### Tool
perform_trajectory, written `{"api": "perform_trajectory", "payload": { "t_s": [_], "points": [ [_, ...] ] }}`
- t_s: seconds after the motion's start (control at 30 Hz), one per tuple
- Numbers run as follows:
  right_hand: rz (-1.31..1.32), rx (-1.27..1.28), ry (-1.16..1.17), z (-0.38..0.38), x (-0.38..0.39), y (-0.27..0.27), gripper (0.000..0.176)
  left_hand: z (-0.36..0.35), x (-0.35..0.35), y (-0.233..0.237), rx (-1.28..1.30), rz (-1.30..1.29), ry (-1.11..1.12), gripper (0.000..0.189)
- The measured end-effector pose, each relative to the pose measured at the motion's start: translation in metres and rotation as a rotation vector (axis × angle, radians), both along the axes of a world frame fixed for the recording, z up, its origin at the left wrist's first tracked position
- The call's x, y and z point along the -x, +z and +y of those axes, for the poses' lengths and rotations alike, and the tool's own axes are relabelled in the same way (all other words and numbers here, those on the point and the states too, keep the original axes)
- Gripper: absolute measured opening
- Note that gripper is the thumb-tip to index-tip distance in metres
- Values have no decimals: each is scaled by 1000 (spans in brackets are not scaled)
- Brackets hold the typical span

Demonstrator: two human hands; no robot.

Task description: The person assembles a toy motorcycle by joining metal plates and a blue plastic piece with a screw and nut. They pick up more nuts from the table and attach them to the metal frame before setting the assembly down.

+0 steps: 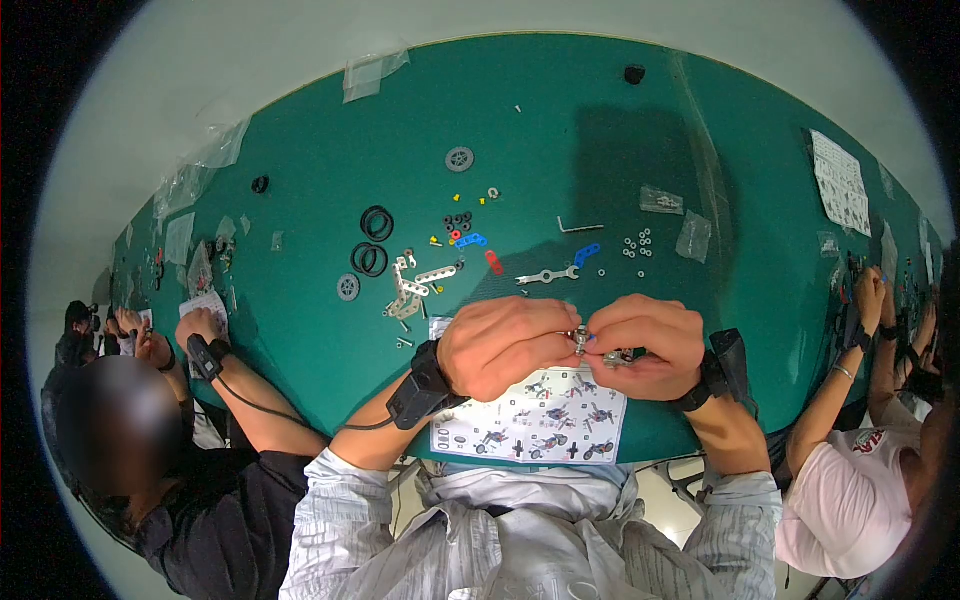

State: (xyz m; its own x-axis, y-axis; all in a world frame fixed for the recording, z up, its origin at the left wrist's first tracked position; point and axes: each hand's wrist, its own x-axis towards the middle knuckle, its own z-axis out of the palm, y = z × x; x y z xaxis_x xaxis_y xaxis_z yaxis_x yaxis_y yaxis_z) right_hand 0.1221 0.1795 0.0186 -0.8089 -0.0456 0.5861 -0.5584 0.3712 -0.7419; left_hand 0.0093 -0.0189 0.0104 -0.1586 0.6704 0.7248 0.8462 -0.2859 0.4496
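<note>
My left hand and my right hand meet above an instruction sheet printed with small model pictures. Between their fingertips sits a small silvery metal assembly, partly covered by the fingers. Both hands are closed on it. More of the metal shows under my right fingers, but its exact shape is hidden. Just beyond the hands lie a flat wrench, a blue angled piece and a red perforated strip. Perforated metal strips and screws lie left of my left hand.
On the green table are black rubber rings, a grey toothed wheel, an L-shaped hex key, several nuts and plastic bags. People work close by on both sides, including a person's arm at left.
</note>
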Motion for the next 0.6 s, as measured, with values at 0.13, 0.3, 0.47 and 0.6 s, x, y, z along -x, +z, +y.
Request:
{"api": "perform_trajectory", "payload": {
  "t_s": [0.13,0.3,0.47,0.6],
  "points": [
    [1,-2,17,0,1,2,28,3,1,-4,-40,7,-13,32],
    [17,-5,22,0,1,-1,28,0,2,-2,15,39,-2,38],
    [7,-37,-29,0,0,-1,27,1,3,-1,18,74,38,36],
    [-21,-43,-76,1,-1,3,25,3,2,2,20,62,64,34]
  ]
}}
